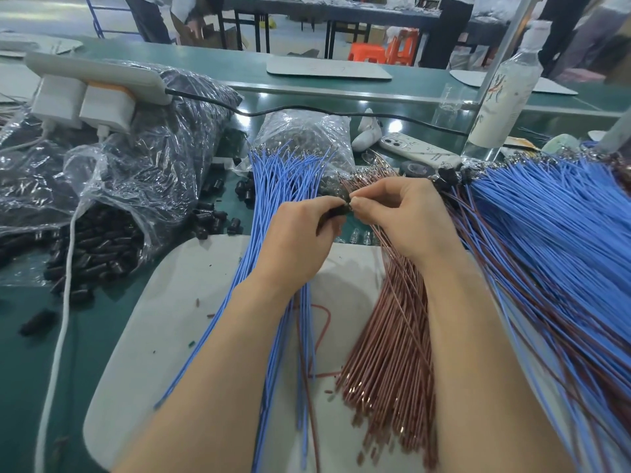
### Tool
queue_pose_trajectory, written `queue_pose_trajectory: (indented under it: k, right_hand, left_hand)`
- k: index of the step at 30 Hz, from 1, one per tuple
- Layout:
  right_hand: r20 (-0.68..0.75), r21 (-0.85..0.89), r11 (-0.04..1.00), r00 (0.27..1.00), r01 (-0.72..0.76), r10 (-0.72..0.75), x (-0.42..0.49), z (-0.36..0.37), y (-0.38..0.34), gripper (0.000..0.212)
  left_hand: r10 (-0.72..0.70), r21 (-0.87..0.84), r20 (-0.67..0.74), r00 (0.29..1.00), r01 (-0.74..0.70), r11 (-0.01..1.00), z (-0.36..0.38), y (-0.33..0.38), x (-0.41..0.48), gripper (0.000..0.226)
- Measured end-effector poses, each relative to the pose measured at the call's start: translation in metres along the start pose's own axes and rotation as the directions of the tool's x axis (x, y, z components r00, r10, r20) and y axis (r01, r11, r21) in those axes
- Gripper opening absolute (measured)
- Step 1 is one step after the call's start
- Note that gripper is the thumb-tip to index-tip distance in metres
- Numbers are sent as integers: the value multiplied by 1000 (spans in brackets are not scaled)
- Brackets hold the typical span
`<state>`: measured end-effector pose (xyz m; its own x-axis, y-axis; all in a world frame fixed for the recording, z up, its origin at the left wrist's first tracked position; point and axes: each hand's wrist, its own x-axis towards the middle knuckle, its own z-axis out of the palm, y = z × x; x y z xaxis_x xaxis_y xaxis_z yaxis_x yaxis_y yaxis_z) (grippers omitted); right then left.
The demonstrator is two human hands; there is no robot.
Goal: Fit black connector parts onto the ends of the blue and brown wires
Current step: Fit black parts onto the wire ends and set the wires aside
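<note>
At the far end of the brown wire bundle [392, 336], a black connector [341, 210] is gripped by the curled left hand [300, 233] while a hidden wire end is pinched against it by the right hand [406, 220]; straight insertion is advised.

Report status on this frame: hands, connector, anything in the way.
Left hand pinching black connector. Right hand pinching wire end against it, colour unclear. Blue wires and brown wires fanned underneath, nothing blocking.
</note>
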<state>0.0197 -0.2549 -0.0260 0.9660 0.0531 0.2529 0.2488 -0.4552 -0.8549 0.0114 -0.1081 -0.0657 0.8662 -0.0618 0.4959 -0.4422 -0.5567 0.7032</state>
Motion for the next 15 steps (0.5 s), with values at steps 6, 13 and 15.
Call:
queue_pose_trajectory:
  k: [6, 13, 15]
  right_hand:
    - [21, 239, 968, 997, -72, 69, 1, 6, 5, 15]
    - [-1, 158, 982, 994, -105, 106, 1, 21, 7, 10]
    - [-6, 74, 993, 996, -88, 89, 2, 23, 7, 9]
  left_hand:
    - [-32, -64, 10, 999, 33, 997, -2, 1, 0, 23]
    - [-121, 61, 53, 991, 118, 991, -4, -1, 0, 18]
    - [-149, 92, 44, 988, 144, 985, -3, 0, 0, 16]
